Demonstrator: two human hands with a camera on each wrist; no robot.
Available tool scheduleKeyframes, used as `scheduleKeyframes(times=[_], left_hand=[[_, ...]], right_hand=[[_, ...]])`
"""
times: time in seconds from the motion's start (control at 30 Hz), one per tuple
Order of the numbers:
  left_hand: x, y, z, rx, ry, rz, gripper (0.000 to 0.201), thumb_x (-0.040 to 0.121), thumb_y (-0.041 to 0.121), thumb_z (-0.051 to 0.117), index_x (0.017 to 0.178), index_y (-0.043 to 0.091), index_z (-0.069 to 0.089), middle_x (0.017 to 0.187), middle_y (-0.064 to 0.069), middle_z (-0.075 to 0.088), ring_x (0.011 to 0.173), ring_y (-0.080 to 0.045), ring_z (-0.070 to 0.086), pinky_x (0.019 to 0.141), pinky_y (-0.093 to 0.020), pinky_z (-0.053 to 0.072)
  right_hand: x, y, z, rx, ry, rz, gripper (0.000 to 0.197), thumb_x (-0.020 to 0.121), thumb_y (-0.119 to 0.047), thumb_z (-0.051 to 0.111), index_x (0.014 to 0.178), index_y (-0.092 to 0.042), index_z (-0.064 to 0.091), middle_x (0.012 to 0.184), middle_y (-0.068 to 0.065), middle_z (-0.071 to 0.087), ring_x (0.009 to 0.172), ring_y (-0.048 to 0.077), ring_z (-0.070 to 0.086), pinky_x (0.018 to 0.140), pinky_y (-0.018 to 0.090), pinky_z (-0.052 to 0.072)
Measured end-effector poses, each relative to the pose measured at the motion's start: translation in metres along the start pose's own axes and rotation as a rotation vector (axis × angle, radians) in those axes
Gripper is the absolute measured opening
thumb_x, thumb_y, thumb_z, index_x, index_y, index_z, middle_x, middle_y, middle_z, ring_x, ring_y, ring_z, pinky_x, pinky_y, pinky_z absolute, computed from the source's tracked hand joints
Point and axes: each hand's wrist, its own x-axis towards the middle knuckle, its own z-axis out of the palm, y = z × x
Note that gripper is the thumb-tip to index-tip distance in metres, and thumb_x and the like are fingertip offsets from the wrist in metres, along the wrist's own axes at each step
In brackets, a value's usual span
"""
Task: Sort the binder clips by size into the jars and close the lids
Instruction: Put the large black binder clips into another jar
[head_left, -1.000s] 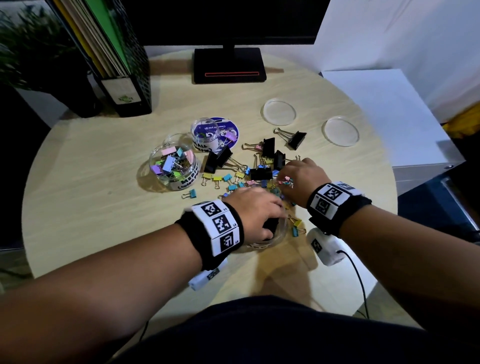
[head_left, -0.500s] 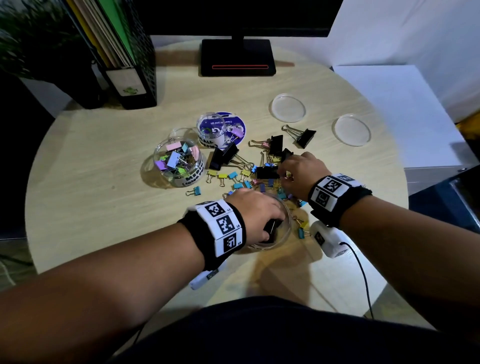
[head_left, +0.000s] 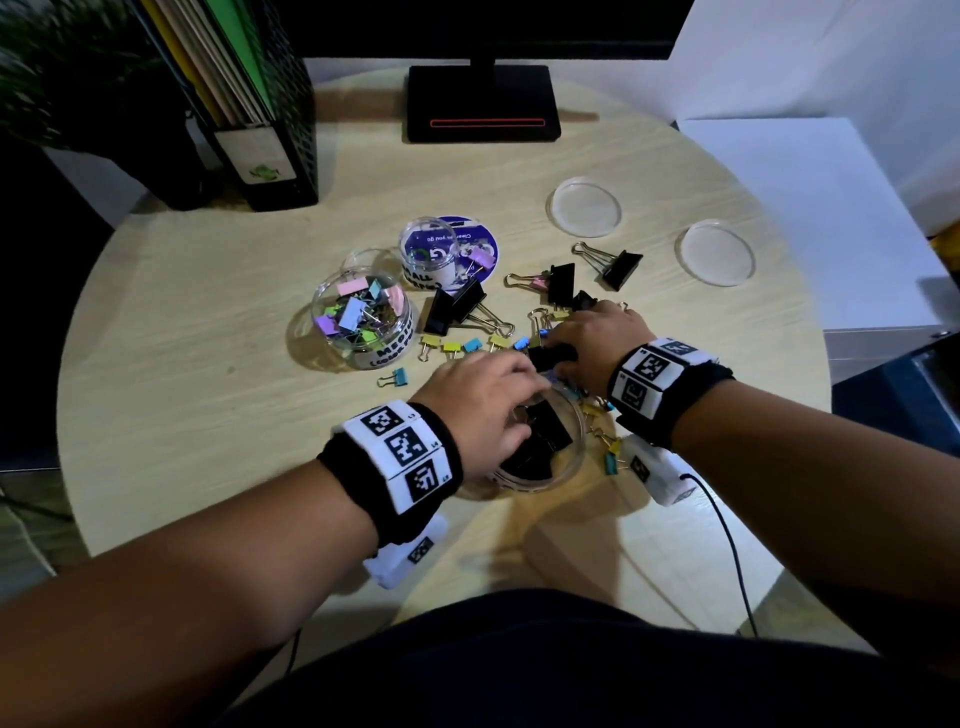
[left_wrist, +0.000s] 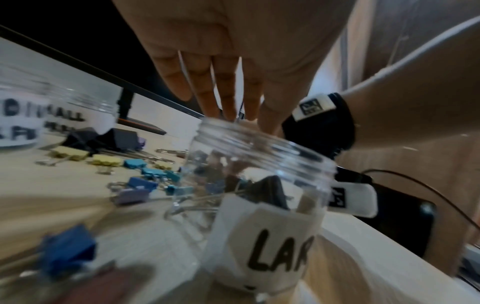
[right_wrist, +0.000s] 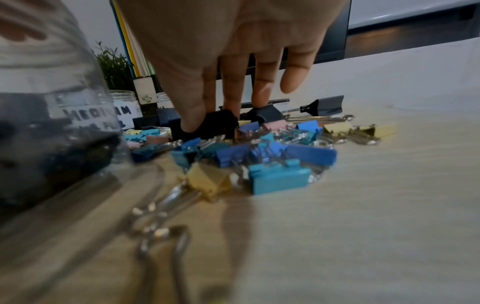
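My left hand (head_left: 483, 395) hangs over the open large jar (head_left: 569, 457), labelled "LAR" in the left wrist view (left_wrist: 262, 236). Its fingers (left_wrist: 228, 98) reach down fairly straight to the jar's far rim and hold nothing that I can see. Black clips lie inside the jar. My right hand (head_left: 597, 338) sits just beyond the jar in the loose pile. Its thumb and fingers pinch a large black binder clip (head_left: 553, 357), seen in the right wrist view (right_wrist: 221, 127) still low on the pile. Small coloured clips (right_wrist: 275, 179) lie around it.
The medium jar (head_left: 358, 322) with pastel clips and the small jar (head_left: 431, 254) stand open at the left. Two clear lids (head_left: 586, 207) (head_left: 717, 253) lie at the back right. More large black clips (head_left: 457, 306) (head_left: 615, 267) lie between. A monitor base (head_left: 483, 104) and a file holder (head_left: 260, 104) stand at the back.
My right hand shifted from the small coloured clips to the large black clip and took hold of it. My left hand stayed over the large jar, its fingers now at the far rim.
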Motion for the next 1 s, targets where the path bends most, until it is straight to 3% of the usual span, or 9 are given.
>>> scheduleKeyframes(times=[0.2,0.37,0.47,0.53,0.57,0.7,0.8,0.87,1.0], left_hand=[[-0.003,-0.016,0.0,-0.016,-0.024,-0.17,0.047,0.092,0.037,0.051,0.137,0.032,0.039,0.134,0.008,0.044,0.118,-0.014,0.045,0.098,-0.032,0.039],[-0.004,-0.02,-0.002,-0.106,-0.028,-0.265,0.042,0.089,0.034,0.056,0.13,0.034,0.049,0.121,0.005,0.059,0.101,-0.015,0.056,0.087,-0.027,0.047],[-0.004,-0.02,-0.001,-0.237,0.01,-0.367,0.037,0.086,0.029,0.062,0.122,0.033,0.057,0.103,0.006,0.065,0.082,-0.013,0.061,0.076,-0.029,0.054],[-0.004,-0.02,0.001,-0.287,0.019,-0.398,0.038,0.085,0.022,0.064,0.121,0.032,0.059,0.098,0.006,0.065,0.071,-0.013,0.063,0.063,-0.028,0.056],[-0.003,-0.02,0.001,-0.291,0.021,-0.406,0.039,0.085,0.019,0.064,0.121,0.032,0.059,0.098,0.005,0.065,0.068,-0.014,0.063,0.06,-0.028,0.056],[0.001,-0.023,0.0,-0.222,0.027,-0.403,0.035,0.086,0.029,0.062,0.121,0.031,0.059,0.102,0.005,0.068,0.081,-0.015,0.063,0.073,-0.029,0.055],[0.0,-0.022,-0.001,-0.219,0.026,-0.402,0.033,0.087,0.029,0.061,0.12,0.029,0.059,0.098,0.006,0.066,0.075,-0.011,0.063,0.061,-0.024,0.05],[0.0,-0.021,-0.003,-0.195,0.023,-0.39,0.033,0.088,0.029,0.06,0.121,0.028,0.059,0.097,0.005,0.066,0.074,-0.011,0.061,0.059,-0.022,0.045],[0.001,-0.02,-0.003,-0.184,0.025,-0.378,0.033,0.088,0.028,0.061,0.121,0.028,0.059,0.097,0.005,0.065,0.073,-0.009,0.057,0.054,-0.016,0.039]], right_hand=[[-0.004,0.002,0.004,0.02,0.019,0.009,0.029,0.082,-0.03,0.061,0.111,-0.027,0.058,0.114,0.001,0.062,0.11,0.025,0.046,0.09,0.039,0.04],[-0.019,-0.002,-0.011,0.196,0.206,-0.011,0.024,0.08,-0.03,0.066,0.102,-0.023,0.063,0.103,0.0,0.065,0.1,0.024,0.049,0.082,0.036,0.044],[-0.042,-0.011,-0.023,0.371,0.372,-0.165,0.023,0.072,-0.023,0.075,0.094,-0.02,0.068,0.091,0.001,0.068,0.091,0.027,0.053,0.075,0.034,0.044],[-0.058,-0.017,-0.026,0.386,0.407,-0.312,0.023,0.066,-0.022,0.078,0.088,-0.02,0.07,0.084,-0.002,0.069,0.083,0.028,0.055,0.07,0.033,0.045],[-0.063,-0.019,-0.025,0.38,0.398,-0.367,0.023,0.064,-0.023,0.078,0.086,-0.021,0.07,0.083,-0.004,0.069,0.08,0.027,0.056,0.069,0.033,0.046],[-0.074,-0.018,-0.011,0.335,0.316,-0.479,0.024,0.059,-0.027,0.072,0.083,-0.023,0.072,0.081,-0.006,0.071,0.076,0.028,0.059,0.069,0.037,0.052],[-0.078,-0.017,-0.001,0.326,0.256,-0.498,0.023,0.06,-0.03,0.072,0.083,-0.026,0.073,0.081,-0.01,0.071,0.074,0.026,0.059,0.066,0.037,0.053],[-0.078,-0.017,0.002,0.348,0.226,-0.472,0.023,0.061,-0.033,0.07,0.083,-0.028,0.073,0.08,-0.011,0.071,0.074,0.025,0.058,0.064,0.037,0.052],[-0.073,-0.021,0.001,0.335,0.152,-0.366,0.023,0.068,-0.035,0.074,0.09,-0.029,0.073,0.085,-0.01,0.072,0.083,0.024,0.054,0.073,0.037,0.049]])
